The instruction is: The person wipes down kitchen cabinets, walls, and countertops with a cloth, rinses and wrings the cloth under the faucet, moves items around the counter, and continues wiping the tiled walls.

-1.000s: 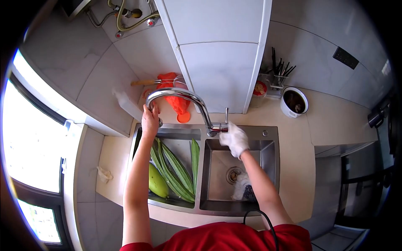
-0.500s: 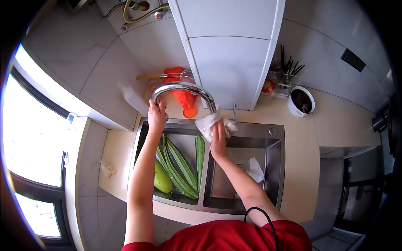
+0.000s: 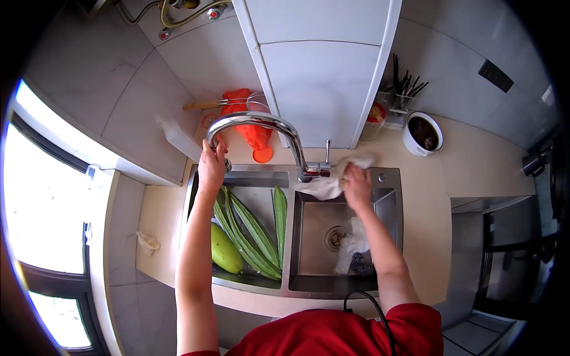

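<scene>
My left hand [image 3: 212, 170] is closed around the outlet end of the chrome faucet [image 3: 261, 120], above the left sink basin. Gripped in my right hand [image 3: 357, 190] is a white cloth [image 3: 323, 187], bunched along the sink's back rim just right of the faucet base. The faucet lever [image 3: 328, 152] stands upright behind the cloth. Below my left hand, several ridged luffa gourds [image 3: 255, 228] and a smooth pale-green gourd [image 3: 225, 250] lie in the left basin.
A crumpled white cloth or bag [image 3: 351, 246] and a dark scrubber [image 3: 361, 264] lie in the right basin beside the drain [image 3: 336, 237]. Behind the sink are an orange bag [image 3: 254, 135] and a wooden-handled strainer [image 3: 202, 105]. A white pot [image 3: 423, 134] stands at the right.
My right hand has moved the cloth from the faucet's lower neck rightward onto the sink's back rim. My left hand stays on the spout end. The view has shifted slightly.
</scene>
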`<state>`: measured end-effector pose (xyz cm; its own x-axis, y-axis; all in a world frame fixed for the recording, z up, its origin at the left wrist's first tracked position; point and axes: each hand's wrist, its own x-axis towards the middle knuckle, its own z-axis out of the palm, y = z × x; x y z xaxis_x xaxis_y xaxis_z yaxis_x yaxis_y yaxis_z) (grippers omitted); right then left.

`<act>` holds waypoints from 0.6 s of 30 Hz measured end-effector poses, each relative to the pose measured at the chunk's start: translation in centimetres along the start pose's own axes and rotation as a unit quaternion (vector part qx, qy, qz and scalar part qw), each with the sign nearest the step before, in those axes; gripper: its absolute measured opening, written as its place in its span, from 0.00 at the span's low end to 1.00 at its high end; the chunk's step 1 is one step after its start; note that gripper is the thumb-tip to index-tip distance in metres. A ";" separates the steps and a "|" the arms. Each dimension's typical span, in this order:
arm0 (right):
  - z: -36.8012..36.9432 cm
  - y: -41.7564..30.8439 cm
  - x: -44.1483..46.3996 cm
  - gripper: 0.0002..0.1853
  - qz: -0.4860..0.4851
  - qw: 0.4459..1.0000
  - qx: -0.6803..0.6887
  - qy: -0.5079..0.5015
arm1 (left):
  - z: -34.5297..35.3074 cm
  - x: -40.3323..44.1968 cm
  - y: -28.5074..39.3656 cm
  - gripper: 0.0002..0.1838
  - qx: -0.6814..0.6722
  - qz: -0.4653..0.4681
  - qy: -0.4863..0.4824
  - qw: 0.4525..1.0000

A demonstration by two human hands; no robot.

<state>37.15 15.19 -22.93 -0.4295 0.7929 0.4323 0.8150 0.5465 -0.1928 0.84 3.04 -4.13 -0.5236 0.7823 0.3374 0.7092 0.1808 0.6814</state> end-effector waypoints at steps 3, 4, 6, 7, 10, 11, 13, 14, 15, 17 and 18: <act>-1.9 8.4 -0.1 0.24 0.100 0.993 -0.065 -0.009 | 0.0 0.1 -0.6 0.15 0.000 0.011 0.001 1.000; -2.5 10.8 0.1 0.23 0.136 0.988 -0.068 -0.029 | 0.1 0.1 -1.0 0.15 0.006 0.021 0.004 1.000; -0.1 14.8 0.6 0.23 0.150 0.986 -0.062 -0.042 | 0.3 0.0 -0.8 0.15 0.004 0.009 0.009 1.000; 0.0 13.6 1.4 0.22 0.121 0.989 -0.069 -0.046 | 0.4 0.1 -0.6 0.16 0.006 0.000 0.014 1.000; 0.7 5.4 3.2 0.20 -0.008 0.998 0.065 0.024 | 0.6 0.2 0.0 0.15 -0.003 -0.006 0.026 1.000; 1.7 3.1 3.6 0.19 -0.048 0.995 0.077 0.051 | 0.9 0.4 -0.6 0.16 -0.005 -0.004 0.030 1.000; 2.2 -0.8 4.5 0.18 -0.037 0.987 0.142 -0.064 | 1.1 0.9 -1.2 0.17 0.009 -0.017 0.033 0.999; 0.7 -2.8 5.3 0.17 0.001 0.970 0.184 -0.160 | 1.3 1.2 -1.8 0.17 0.016 -0.018 0.034 0.999; 1.0 -3.4 4.6 0.18 -0.037 0.981 0.171 -0.077 | 1.5 1.6 -2.6 0.16 0.015 -0.013 0.038 0.999; 1.0 -2.6 3.6 0.19 -0.067 0.983 0.171 -0.019 | 1.2 1.6 -2.4 0.15 0.013 0.018 0.032 0.999; 0.9 -1.4 3.5 0.19 -0.060 0.983 0.170 -0.017 | 1.0 1.5 -2.2 0.15 0.018 0.027 0.031 0.999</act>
<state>34.21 17.44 -21.94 -0.5320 0.7224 0.4417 0.5823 0.6908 -0.4285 -1.00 4.41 -5.75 -0.5119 0.7537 0.4123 0.7526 0.1620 0.6382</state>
